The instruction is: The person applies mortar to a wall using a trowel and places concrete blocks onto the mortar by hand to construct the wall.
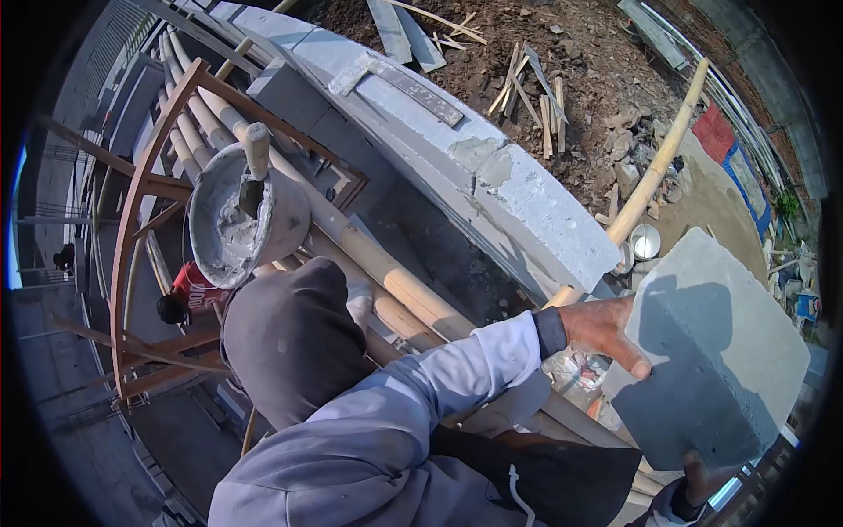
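A large pale grey concrete block (764, 351) is held up at the right, with a shadow across its faces. My left hand (606, 334) grips its left edge, thumb on the near face and fingers hidden behind. At the block's lower edge is my right hand (700, 479), with its thumb against the block and its other fingers mostly out of sight. A bucket (285, 211) of wet grey mortar stands left of centre. In it rests a tool with a rounded, mortar-smeared handle (256, 151).
A pale block wall (562, 198) runs diagonally, with a flat mortar-smeared tool (413, 92) on top. Bamboo poles (413, 294) lie alongside it. A curved wooden frame (132, 228) stands left, near a person in red (193, 290). Beyond the wall are soil, wood scraps (549, 114) and rubble.
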Available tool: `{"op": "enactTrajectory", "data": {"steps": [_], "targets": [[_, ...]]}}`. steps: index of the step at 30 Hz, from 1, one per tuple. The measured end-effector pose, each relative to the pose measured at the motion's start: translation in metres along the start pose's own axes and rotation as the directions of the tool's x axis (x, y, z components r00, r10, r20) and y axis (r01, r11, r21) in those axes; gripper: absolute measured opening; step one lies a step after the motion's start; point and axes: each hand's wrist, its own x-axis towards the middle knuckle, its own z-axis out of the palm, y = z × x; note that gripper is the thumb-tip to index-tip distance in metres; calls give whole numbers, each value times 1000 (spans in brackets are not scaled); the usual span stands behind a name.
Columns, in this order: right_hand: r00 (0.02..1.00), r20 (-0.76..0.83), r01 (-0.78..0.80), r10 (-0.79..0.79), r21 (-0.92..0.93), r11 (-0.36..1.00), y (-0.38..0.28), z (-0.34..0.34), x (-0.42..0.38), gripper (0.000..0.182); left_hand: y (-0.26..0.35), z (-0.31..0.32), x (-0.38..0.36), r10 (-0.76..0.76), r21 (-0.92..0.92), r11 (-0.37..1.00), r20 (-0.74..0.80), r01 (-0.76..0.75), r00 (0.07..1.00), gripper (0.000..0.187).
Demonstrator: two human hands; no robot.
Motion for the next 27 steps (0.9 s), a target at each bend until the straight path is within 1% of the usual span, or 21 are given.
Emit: {"op": "enactTrajectory", "data": {"steps": [2, 4, 6, 8, 9, 10, 12, 13, 14, 16, 17, 18, 19, 20, 21, 22, 23, 24, 25, 26, 27], "targets": [[997, 72, 4, -5, 18, 1000, -9, 8, 19, 99, 17, -5, -9, -1, 88, 996, -85, 8, 996, 96], [986, 164, -7, 5, 10, 1000, -28, 4, 38, 94, 21, -2, -21, 114, 110, 990, -206, -93, 972, 92], [954, 299, -30, 23, 21, 999, -52, -7, 60, 89, 27, 8, -34, 205, 144, 976, -368, -162, 907, 104], [881, 472, -88, 32, 96, 991, -84, -2, 83, 80, 50, 27, -48, 319, 263, 941, -470, -214, 823, 117], [829, 559, -129, 25, 146, 981, -100, 7, 96, 75, 70, 36, -54, 406, 365, 899, -489, -241, 772, 124], [762, 647, -155, 27, 142, 978, -111, 12, 109, 72, 90, 45, -62, 432, 505, 850, -503, -151, 748, 125], [639, 768, -91, -38, 125, 988, -104, 20, 122, 67, 131, 66, -81, 491, 727, 684, -519, 60, 700, 127], [691, 721, -129, -58, 202, 971, -103, 38, 120, 62, 151, 79, -89, 457, 735, 656, -568, 172, 685, 127], [739, 669, -156, -77, 281, 947, -103, 56, 117, 58, 170, 91, -96, 427, 733, 620, -614, 280, 663, 127], [735, 678, -400, 22, 407, 822, -111, 95, 113, 55, 196, 116, -112, 400, 709, 526, -693, 469, 600, 126], [591, 806, -513, 32, 345, 786, -103, 106, 119, 59, 208, 129, -122, 402, 682, 486, -730, 547, 553, 127], [527, 850, -588, 12, 354, 727, -116, 122, 123, 64, 219, 141, -131, 399, 647, 444, -762, 620, 510, 127], [469, 883, -658, -15, 361, 660, -135, 145, 119, 69, 222, 150, -141, 445, 625, 392, -771, 675, 456, 124], [439, 899, -771, -5, 379, 511, -146, 169, 109, 71, 223, 159, -151, 494, 596, 335, -771, 730, 402, 122], [399, 917, -861, -6, 377, 341, -153, 194, 94, 74, 227, 168, -161, 453, 493, 305, -828, 815, 331, 124], [340, 941, -922, 10, 331, 201, -155, 217, 79, 72, 221, 172, -172, 524, 468, 246, -801, 849, 290, 122], [346, 937, -925, -57, 351, 148, -178, 238, 67, 69, 217, 174, -184, 508, 389, 238, -831, 890, 228, 121], [226, 974, -974, 25, 227, -10, -186, 263, 50, 70, 211, 176, -198, 490, 304, 232, -857, 924, 158, 121], [209, 978, -977, 20, 209, -27, -191, 286, 29, 63, 201, 175, -218, 505, 236, 198, -856, 952, 107, 121], [17, 974, -995, 224, -5, 95, -160, 335, -16, 56, 187, 168, -243, 518, 158, 176, -854, 972, 45, 120], [56, 965, -931, 255, -42, 363, -172, 350, -27, 54, 181, 164, -257, 488, 78, 144, -873, 987, -2, 122]]}}
